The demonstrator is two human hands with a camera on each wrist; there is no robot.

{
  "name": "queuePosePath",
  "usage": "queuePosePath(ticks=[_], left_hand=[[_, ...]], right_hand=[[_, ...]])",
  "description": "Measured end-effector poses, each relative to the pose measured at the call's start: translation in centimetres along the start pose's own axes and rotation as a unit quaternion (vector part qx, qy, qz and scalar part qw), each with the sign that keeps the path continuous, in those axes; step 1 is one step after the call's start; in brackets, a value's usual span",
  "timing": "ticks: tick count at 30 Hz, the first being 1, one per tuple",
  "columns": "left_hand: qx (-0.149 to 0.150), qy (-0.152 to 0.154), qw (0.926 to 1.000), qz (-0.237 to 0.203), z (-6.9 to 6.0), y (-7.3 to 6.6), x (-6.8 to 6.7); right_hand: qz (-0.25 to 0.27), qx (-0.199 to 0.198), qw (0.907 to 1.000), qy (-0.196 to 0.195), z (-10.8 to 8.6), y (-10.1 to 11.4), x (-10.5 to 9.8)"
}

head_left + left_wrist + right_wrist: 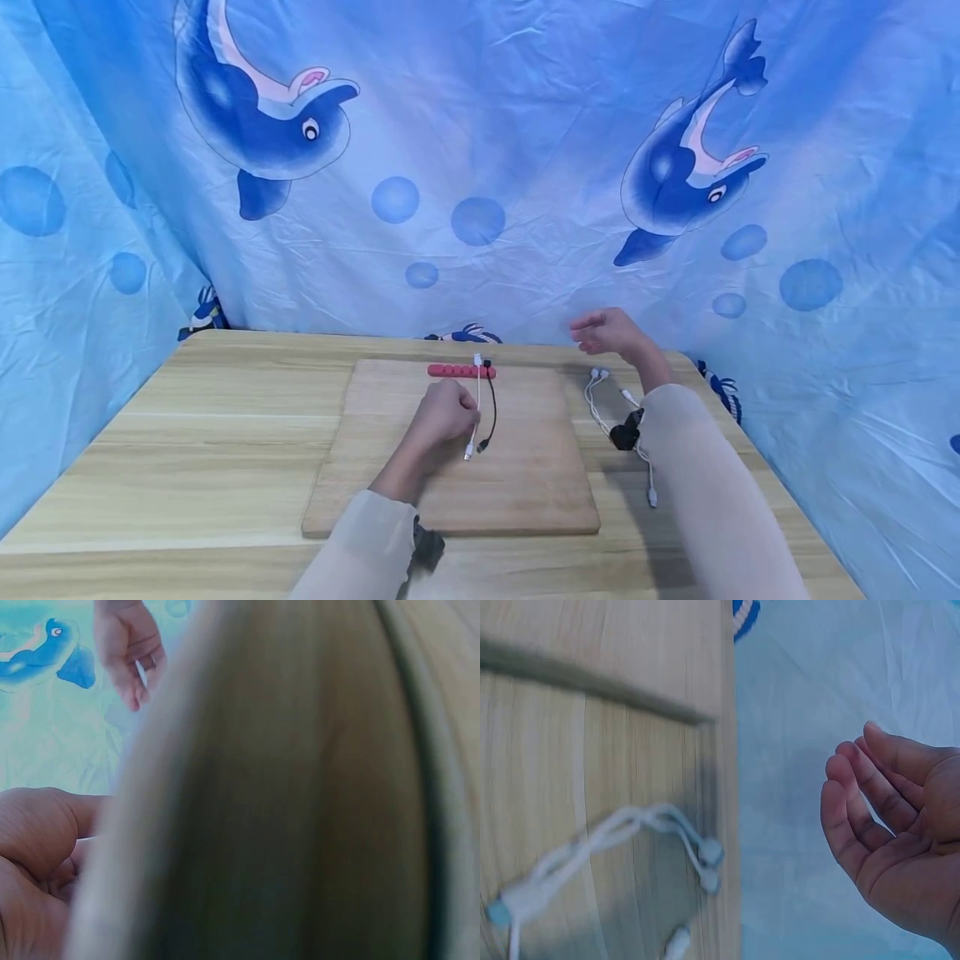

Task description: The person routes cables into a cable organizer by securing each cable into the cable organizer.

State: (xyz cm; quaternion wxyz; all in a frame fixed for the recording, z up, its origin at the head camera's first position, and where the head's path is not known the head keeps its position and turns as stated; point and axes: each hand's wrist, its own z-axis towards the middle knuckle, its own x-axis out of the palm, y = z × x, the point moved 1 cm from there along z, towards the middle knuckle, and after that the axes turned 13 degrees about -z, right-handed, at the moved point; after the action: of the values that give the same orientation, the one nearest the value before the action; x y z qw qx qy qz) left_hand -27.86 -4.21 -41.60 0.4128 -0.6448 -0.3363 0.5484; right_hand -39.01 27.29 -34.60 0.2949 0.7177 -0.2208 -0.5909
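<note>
On the wooden board [525, 492] lies a red cable-holder strip [453, 371] with slots. A white USB cable [479, 383] and a short black cable [493, 404] run down from its right end. My left hand [444, 412] pinches the white cable partway along; its fingertips are partly hidden, and the left wrist view, mostly blocked by a blurred surface, does not show the cable. My right hand [611, 331] hovers past the table's back right, fingers loosely bent, holding nothing in the right wrist view [900, 825].
Right of the board, under my right forearm, lies a white cord [592, 404] with two rounded ends [710, 862]. Another white cable [651, 492] lies nearby, partly covered by the sleeve. A blue dolphin-print curtain [525, 125] hangs behind the wooden table [187, 467].
</note>
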Motion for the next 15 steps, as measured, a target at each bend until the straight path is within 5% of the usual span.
queuePosePath(ticks=[15], left_hand=[[0.012, -0.001, 0.9999, 0.004, 0.0, 0.0, -0.1]], right_hand=[[-0.056, 0.028, 0.9980, 0.005, -1.9, -5.8, -2.1]])
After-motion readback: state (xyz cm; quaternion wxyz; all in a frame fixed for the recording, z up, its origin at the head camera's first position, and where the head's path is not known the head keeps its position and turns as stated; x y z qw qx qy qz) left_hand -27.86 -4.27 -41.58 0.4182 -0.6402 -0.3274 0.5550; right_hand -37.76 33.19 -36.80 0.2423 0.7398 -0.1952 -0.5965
